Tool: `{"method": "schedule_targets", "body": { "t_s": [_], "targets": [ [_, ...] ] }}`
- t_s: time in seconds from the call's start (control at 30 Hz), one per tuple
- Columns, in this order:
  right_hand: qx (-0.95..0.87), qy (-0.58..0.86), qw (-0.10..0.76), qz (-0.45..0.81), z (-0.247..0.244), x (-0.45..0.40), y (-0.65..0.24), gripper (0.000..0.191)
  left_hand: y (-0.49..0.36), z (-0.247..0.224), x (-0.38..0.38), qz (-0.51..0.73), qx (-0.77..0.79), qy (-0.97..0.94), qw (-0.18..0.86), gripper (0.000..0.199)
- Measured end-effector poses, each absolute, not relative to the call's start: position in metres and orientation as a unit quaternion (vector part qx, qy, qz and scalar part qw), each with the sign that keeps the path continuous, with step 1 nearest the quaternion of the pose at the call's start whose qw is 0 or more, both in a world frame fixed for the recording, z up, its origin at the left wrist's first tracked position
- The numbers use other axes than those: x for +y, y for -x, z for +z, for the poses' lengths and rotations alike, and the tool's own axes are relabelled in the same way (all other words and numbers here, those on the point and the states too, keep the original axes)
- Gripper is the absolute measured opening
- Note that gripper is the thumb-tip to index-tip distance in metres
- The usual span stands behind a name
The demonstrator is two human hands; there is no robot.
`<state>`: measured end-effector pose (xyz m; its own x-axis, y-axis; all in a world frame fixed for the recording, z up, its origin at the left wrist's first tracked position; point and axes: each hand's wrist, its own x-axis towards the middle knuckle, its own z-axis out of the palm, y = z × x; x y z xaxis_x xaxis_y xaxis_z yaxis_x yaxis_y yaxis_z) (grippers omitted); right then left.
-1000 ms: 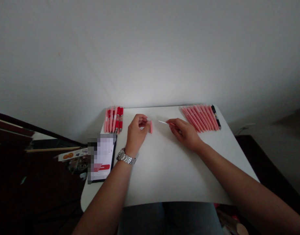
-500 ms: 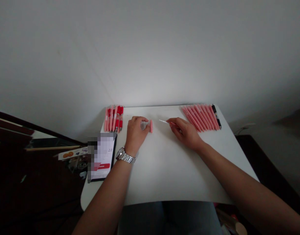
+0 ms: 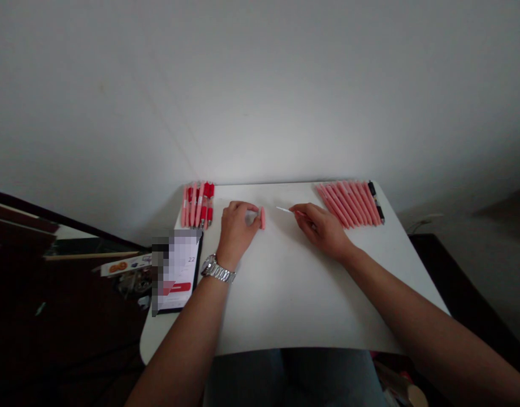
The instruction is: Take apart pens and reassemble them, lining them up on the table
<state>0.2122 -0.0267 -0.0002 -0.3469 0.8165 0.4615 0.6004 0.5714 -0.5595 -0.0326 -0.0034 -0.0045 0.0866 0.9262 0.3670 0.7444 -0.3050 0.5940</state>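
Observation:
My left hand (image 3: pixel 238 226), a metal watch (image 3: pixel 217 269) on its wrist, pinches a short pink pen part (image 3: pixel 262 218) upright between thumb and fingers over the white table. To the right, my right hand (image 3: pixel 321 227) is closed around a pink pen piece, mostly hidden in the fingers. A thin white pen refill (image 3: pixel 284 210) sticks out of it toward the left hand. The two pen parts are apart, a small gap between them.
Pink and red pens (image 3: pixel 196 204) lie in a row at the table's back left. A row of pink pens (image 3: pixel 348 203) with a black pen (image 3: pixel 376 202) lies back right. A phone (image 3: pixel 179 282) rests by the left edge of the white table (image 3: pixel 302 316). A wall stands behind.
Almost nothing differs. The left fingers have closed up slightly around the pink pen part; the right hand holds its place.

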Motion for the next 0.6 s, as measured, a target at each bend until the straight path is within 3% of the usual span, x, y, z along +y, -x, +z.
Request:
{"method": "schedule_targets", "body": {
  "t_s": [0.6],
  "targets": [
    [-0.808,0.433,0.37,0.15,-0.0013,-0.0259,-0.2127,0.022,0.0315,-0.0016,-0.004,0.34,0.583,-0.729,0.117,0.017]
  ]
}}
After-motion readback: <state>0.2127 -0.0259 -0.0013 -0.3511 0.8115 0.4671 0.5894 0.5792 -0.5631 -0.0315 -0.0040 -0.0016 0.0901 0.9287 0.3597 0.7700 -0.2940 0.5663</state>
